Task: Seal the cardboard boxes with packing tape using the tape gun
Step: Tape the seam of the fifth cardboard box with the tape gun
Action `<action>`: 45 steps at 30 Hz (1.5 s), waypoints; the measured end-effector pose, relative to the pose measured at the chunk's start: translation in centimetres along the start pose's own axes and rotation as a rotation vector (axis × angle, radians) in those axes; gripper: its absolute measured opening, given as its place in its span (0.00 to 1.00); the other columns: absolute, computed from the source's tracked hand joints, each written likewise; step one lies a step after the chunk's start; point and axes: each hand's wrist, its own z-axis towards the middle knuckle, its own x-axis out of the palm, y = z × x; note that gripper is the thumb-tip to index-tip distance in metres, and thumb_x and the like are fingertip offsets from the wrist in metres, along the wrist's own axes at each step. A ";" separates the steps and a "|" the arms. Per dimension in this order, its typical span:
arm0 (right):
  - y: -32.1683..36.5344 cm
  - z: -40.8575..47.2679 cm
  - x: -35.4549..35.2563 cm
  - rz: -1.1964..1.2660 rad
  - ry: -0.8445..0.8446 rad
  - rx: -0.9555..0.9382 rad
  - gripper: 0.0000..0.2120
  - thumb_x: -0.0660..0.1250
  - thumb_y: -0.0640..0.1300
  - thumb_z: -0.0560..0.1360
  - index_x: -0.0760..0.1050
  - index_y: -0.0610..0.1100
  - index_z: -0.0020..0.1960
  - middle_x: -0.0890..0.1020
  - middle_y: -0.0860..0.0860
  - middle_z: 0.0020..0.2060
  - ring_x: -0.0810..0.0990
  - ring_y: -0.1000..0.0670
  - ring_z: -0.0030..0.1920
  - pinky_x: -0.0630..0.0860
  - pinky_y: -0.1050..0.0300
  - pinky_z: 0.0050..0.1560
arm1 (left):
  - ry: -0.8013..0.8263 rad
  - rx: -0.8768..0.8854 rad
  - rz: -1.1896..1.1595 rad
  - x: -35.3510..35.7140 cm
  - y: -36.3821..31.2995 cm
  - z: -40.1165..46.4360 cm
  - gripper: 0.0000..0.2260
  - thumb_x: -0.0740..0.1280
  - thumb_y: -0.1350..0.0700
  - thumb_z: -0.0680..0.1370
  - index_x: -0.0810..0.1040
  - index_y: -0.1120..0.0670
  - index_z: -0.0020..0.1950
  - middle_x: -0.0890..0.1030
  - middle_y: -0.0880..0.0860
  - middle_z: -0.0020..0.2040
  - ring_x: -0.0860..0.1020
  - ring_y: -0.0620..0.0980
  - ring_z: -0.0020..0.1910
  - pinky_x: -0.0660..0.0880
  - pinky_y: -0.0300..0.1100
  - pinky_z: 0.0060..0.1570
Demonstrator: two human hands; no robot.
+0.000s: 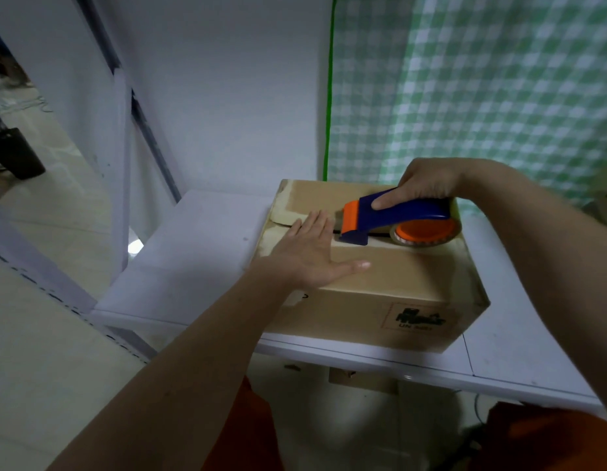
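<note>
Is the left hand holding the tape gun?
No, the left hand lies flat and open on the cardboard box, while the right hand grips the tape gun.

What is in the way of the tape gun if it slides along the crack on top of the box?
The left hand lies flat on the cardboard box, fingertips at the seam, just ahead of the tape gun held by the right hand.

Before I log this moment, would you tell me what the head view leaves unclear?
- Seam of the cardboard box: partly hidden under the tape gun and left hand.
- Tape along the seam: hidden by the gun.
- Printed label: too blurred to read.
- Right hand fingertips: hidden behind the handle.
</note>
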 end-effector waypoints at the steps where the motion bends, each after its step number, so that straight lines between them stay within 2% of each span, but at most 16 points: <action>1: -0.2 0.0 0.0 -0.001 0.006 -0.003 0.26 0.70 0.65 0.65 0.78 0.40 0.40 0.80 0.47 0.30 0.78 0.49 0.31 0.72 0.58 0.37 | -0.005 0.001 0.001 0.0 0.0 -0.1 0.52 0.43 0.22 0.67 0.38 0.56 0.78 0.37 0.54 0.78 0.36 0.49 0.76 0.40 0.51 0.75; 7: -2.9 -1.3 -1.6 -0.054 0.009 0.037 0.30 0.69 0.67 0.60 0.79 0.39 0.39 0.80 0.48 0.26 0.77 0.49 0.29 0.72 0.57 0.36 | 0.012 -0.013 -0.011 -0.4 0.2 -0.5 0.49 0.47 0.24 0.70 0.39 0.57 0.78 0.37 0.54 0.78 0.37 0.49 0.77 0.41 0.48 0.75; 13: -5.7 -2.8 -3.3 -0.051 -0.016 0.095 0.32 0.70 0.67 0.56 0.79 0.38 0.39 0.81 0.46 0.28 0.77 0.48 0.28 0.72 0.57 0.34 | -0.001 -0.036 0.012 -1.1 -1.0 -0.1 0.49 0.47 0.24 0.71 0.39 0.58 0.78 0.38 0.55 0.78 0.38 0.50 0.77 0.41 0.48 0.76; 17: -6.3 -2.9 -2.7 -0.006 -0.027 0.094 0.30 0.71 0.66 0.57 0.79 0.37 0.39 0.81 0.46 0.27 0.77 0.48 0.29 0.72 0.58 0.34 | 0.033 0.081 0.023 -1.2 -4.9 0.1 0.49 0.48 0.24 0.70 0.38 0.56 0.78 0.37 0.54 0.78 0.37 0.49 0.76 0.38 0.49 0.75; 23: -7.0 -3.1 -2.5 0.037 -0.045 0.091 0.29 0.71 0.65 0.60 0.79 0.39 0.39 0.81 0.48 0.27 0.78 0.49 0.29 0.73 0.58 0.34 | 0.077 0.156 -0.055 -0.2 -8.1 1.6 0.63 0.57 0.18 0.59 0.33 0.55 0.77 0.34 0.53 0.77 0.33 0.50 0.75 0.41 0.51 0.75; 26: -7.0 -3.0 -2.7 0.037 -0.041 0.092 0.27 0.71 0.65 0.61 0.79 0.40 0.38 0.81 0.49 0.25 0.78 0.50 0.28 0.72 0.58 0.33 | 0.047 0.170 -0.031 0.1 -7.9 1.6 0.63 0.57 0.18 0.59 0.34 0.55 0.77 0.35 0.53 0.78 0.34 0.50 0.76 0.40 0.50 0.75; 33: -8.2 -3.5 -3.4 -0.004 -0.011 0.113 0.33 0.71 0.67 0.55 0.80 0.37 0.40 0.81 0.46 0.28 0.78 0.48 0.30 0.72 0.57 0.35 | 0.051 0.162 0.028 0.3 -8.0 1.2 0.59 0.53 0.19 0.63 0.34 0.57 0.77 0.34 0.54 0.77 0.34 0.49 0.76 0.37 0.47 0.73; 37: -10.9 -4.8 -4.9 0.003 -0.043 0.161 0.40 0.74 0.70 0.53 0.81 0.35 0.46 0.84 0.41 0.35 0.80 0.46 0.33 0.74 0.56 0.37 | 0.058 0.160 0.061 0.2 -8.1 1.1 0.59 0.52 0.20 0.63 0.35 0.57 0.77 0.33 0.54 0.77 0.34 0.49 0.75 0.36 0.46 0.71; 41: -12.8 -5.3 -4.4 0.083 -0.064 0.157 0.31 0.72 0.63 0.61 0.81 0.35 0.46 0.83 0.43 0.34 0.80 0.47 0.32 0.74 0.57 0.36 | 0.069 0.125 0.076 -0.3 -8.7 1.2 0.60 0.53 0.19 0.61 0.35 0.57 0.77 0.33 0.54 0.77 0.34 0.50 0.75 0.35 0.47 0.73; 45: -13.5 -5.5 -3.9 0.152 -0.086 0.138 0.27 0.72 0.62 0.61 0.81 0.37 0.44 0.83 0.47 0.29 0.80 0.48 0.31 0.74 0.57 0.35 | 0.067 0.067 0.024 -0.5 -12.3 1.7 0.62 0.52 0.18 0.60 0.36 0.58 0.77 0.34 0.55 0.77 0.34 0.52 0.76 0.39 0.50 0.75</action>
